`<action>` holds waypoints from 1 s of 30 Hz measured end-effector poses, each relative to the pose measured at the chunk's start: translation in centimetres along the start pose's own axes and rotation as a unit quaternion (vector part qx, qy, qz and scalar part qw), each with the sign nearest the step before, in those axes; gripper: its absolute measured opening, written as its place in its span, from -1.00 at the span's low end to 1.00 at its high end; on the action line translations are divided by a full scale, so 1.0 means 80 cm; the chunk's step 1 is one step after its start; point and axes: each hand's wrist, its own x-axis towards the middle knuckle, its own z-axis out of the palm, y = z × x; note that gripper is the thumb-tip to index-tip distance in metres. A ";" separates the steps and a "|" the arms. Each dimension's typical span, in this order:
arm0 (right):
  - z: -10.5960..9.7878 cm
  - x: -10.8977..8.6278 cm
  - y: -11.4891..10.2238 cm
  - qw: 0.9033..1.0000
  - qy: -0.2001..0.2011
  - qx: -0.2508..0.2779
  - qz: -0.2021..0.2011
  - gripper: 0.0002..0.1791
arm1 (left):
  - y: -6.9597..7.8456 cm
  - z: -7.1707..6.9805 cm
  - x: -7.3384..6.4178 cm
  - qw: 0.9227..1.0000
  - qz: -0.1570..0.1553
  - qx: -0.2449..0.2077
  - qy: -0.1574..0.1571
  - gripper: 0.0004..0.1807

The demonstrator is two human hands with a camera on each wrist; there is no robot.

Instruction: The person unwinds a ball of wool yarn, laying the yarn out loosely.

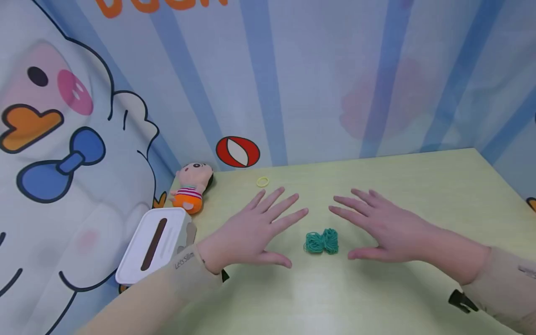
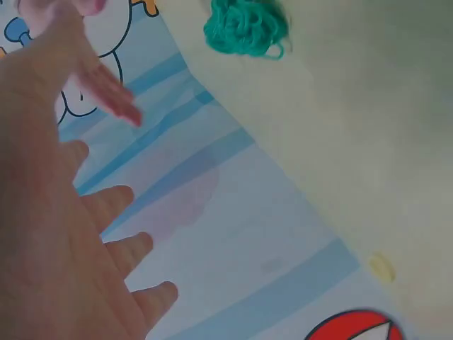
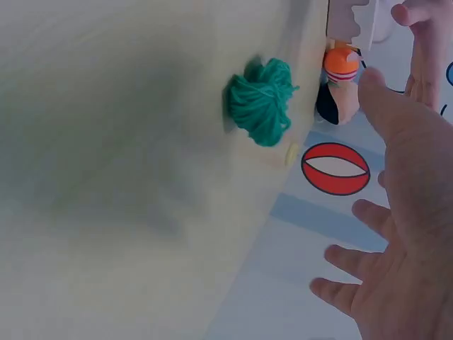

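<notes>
A small bundle of teal yarn (image 1: 321, 241), pinched in at its middle, lies on the pale table between the two hands. To its left the left hand (image 1: 255, 230) is held above the table, fingers spread and straight, holding nothing. On the other side the right hand (image 1: 387, 225) hovers with its fingers extended and spread, also holding nothing. Neither hand touches the yarn. Both wrist views show the yarn (image 2: 246, 27) (image 3: 262, 101) apart from the fingers.
A white lidded box (image 1: 152, 244) with a dark slot stands at the table's left edge. Behind it leans a doll (image 1: 191, 188) in orange shorts. A yellow ring (image 1: 262, 182) lies near the back edge, before a striped, printed backdrop (image 1: 318, 83).
</notes>
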 end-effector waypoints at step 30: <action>0.129 0.045 0.007 0.949 0.104 0.280 0.105 -0.61 | 0.003 0.131 0.077 0.904 -0.148 -0.400 0.003 -0.38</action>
